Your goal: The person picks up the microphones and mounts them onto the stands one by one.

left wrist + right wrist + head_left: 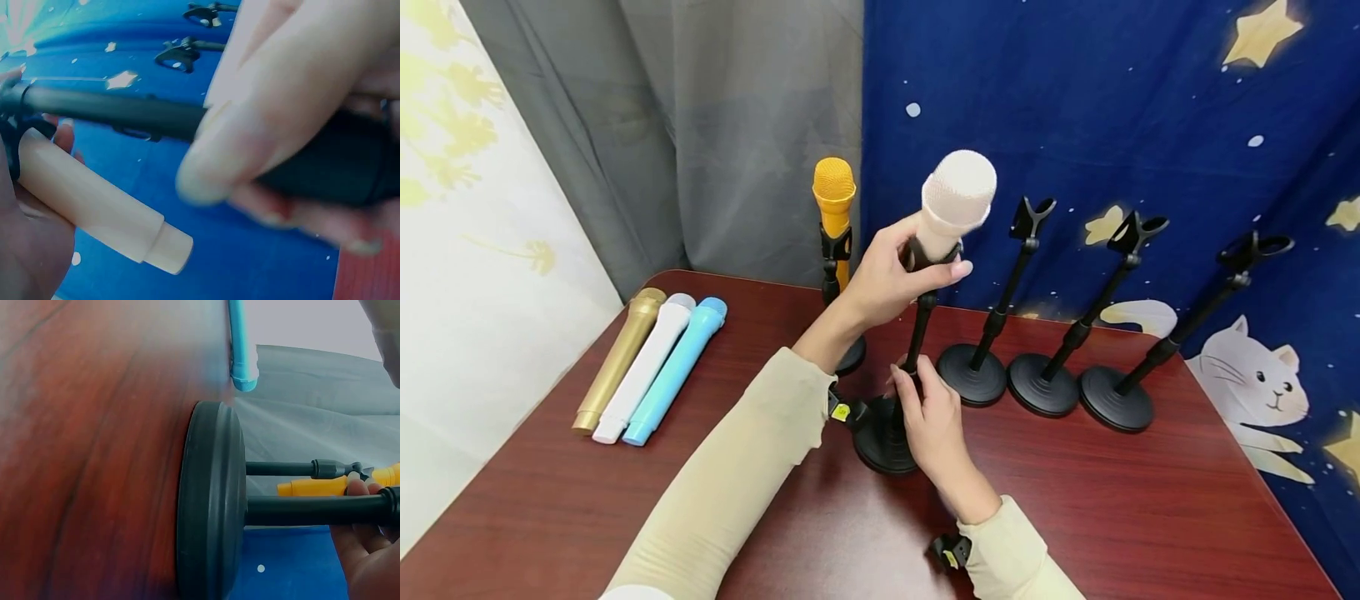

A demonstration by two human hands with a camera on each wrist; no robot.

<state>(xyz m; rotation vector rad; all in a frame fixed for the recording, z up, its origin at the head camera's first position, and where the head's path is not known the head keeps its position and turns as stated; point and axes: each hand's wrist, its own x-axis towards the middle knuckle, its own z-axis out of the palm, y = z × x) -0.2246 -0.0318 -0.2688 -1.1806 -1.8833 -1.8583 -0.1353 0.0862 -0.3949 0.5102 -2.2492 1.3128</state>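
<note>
Two hands work at one black stand with a round base and slim pole (919, 333), which looks to stand on the reddish-brown wood-grain surface (820, 517). The left hand (883, 279) has its fingers curled round the pale cream microphone with a mesh head (958, 196) where it meets the clip atop the pole, probably to keep both lined up. The right hand (931, 417) wraps its fingers round the pole lower down, near the base, presumably so the stand does not tip or turn under pressure from above.

Behind, a yellow microphone (834, 187) sits upright in the clip of another black stand (831, 283), its mesh head uppermost. To the right, three black stands with bare forked clips (972, 375) (1043, 383) (1116, 400) form a row, apparently spaced so their bases leave room for each other. At the left, gold (619, 362), white (643, 371) and light-blue microphones (676, 371) lie side by side, all heads pointing away from the person, perhaps for easy pickup.
</note>
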